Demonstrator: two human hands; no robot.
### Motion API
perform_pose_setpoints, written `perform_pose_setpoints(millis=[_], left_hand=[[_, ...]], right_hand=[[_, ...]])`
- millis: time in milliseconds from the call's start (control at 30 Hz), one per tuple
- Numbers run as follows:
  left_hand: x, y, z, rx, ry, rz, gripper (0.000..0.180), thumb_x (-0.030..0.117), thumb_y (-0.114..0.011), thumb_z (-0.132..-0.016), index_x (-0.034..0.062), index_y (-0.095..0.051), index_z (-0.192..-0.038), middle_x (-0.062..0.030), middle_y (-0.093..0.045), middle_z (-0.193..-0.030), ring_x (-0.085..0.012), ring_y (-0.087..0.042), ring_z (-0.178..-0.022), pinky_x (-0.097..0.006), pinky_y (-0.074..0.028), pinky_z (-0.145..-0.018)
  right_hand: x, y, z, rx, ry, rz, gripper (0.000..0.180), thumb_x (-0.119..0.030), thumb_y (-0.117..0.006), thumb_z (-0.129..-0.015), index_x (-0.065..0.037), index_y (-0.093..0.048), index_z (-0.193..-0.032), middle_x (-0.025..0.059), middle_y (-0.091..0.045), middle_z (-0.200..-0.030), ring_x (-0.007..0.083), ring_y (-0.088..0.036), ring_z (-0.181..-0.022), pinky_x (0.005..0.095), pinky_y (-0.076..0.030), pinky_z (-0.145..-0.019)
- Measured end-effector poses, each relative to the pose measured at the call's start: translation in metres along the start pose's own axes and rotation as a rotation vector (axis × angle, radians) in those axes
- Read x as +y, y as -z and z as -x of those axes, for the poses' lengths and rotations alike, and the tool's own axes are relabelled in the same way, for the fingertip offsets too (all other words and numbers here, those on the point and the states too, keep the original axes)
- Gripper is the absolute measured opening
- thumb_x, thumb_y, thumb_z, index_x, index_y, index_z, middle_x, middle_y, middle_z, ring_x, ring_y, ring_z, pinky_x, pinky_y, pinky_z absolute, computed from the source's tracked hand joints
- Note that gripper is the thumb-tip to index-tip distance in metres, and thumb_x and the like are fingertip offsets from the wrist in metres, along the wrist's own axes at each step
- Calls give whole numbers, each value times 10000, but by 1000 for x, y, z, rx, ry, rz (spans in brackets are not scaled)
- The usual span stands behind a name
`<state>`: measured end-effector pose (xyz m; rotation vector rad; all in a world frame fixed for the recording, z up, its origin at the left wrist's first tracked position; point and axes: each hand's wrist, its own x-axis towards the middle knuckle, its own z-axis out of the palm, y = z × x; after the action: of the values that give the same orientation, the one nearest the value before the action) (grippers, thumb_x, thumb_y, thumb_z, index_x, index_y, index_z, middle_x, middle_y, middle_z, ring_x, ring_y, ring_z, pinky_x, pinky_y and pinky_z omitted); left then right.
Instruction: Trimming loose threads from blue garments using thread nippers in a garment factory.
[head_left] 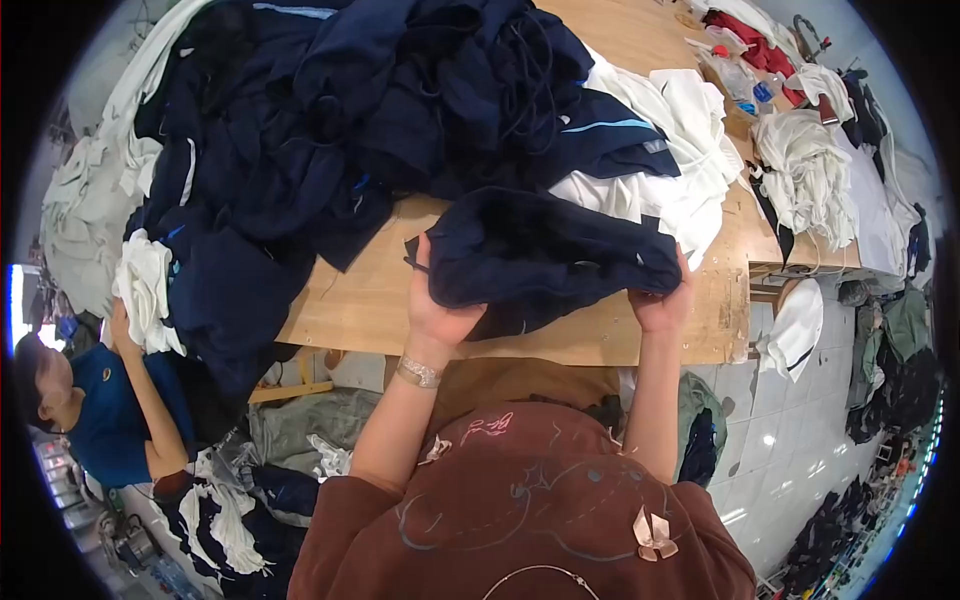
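A dark navy garment [540, 275] is stretched between my two hands over the front of the wooden table, its opening turned upward. My left hand [440, 312] grips its left end, with the thumb along the edge and part of the fingers hidden by cloth. At the other end, my right hand [664, 303] is closed on the garment's corner. Just beyond lies a large heap of navy garments [400, 110], some with light blue trim and cords. White garments [690, 130] are bunched behind the held piece, to the right.
The wooden table [590, 345] has its front edge close to my body. On the left a co-worker [120, 400] in blue reaches toward white cloth [148, 290]. A side table at right carries a white cloth pile [805, 165]. More fabric [310, 430] lies below the table.
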<state>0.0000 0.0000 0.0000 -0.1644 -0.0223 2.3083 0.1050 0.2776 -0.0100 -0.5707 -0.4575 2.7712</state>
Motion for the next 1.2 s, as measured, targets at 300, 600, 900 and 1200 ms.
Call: perform_pose_setpoints(millis=[300, 600, 900, 1200], left_hand=[[22, 32, 8, 536, -194, -820, 404, 333, -530, -883, 98, -485, -1209, -73, -565, -1114, -226, -537, -1041, -401, -412, -925], [9, -44, -38, 91, -852, -2293, 307, 111, -657, -736, 77, -600, -1036, -125, -538, -1094, -286, -553, -960, -346, -460, -796], [26, 2, -66, 114, 110, -1441, 232, 208, -531, -910, 4, -620, -975, -3, -639, -935, -94, -595, -848, -237, -473, -763], [30, -9, -53, 198, 32, -800, 232, 175, -481, -935, -9, -612, -984, -32, -647, -895, -95, -614, -780, -210, -506, -709]], right_hand=[[15, -18, 4, 140, 74, 45, 302, -297, -466, -903, -51, -600, -1016, 84, -644, -1005, 239, -629, -867, 359, -514, -764], [6, -32, 14, -113, 44, 20, 309, -252, -444, -924, -6, -598, -1030, 124, -641, -1032, 259, -616, -941, 389, -482, -866], [-20, -32, 32, -77, 152, -8, 305, -257, -479, -910, 6, -596, -1011, 136, -645, -995, 264, -621, -911, 385, -485, -844], [-11, -19, 12, 58, 42, 72, 303, -279, -487, -903, -11, -612, -970, 125, -655, -952, 261, -625, -883, 387, -489, -826]])
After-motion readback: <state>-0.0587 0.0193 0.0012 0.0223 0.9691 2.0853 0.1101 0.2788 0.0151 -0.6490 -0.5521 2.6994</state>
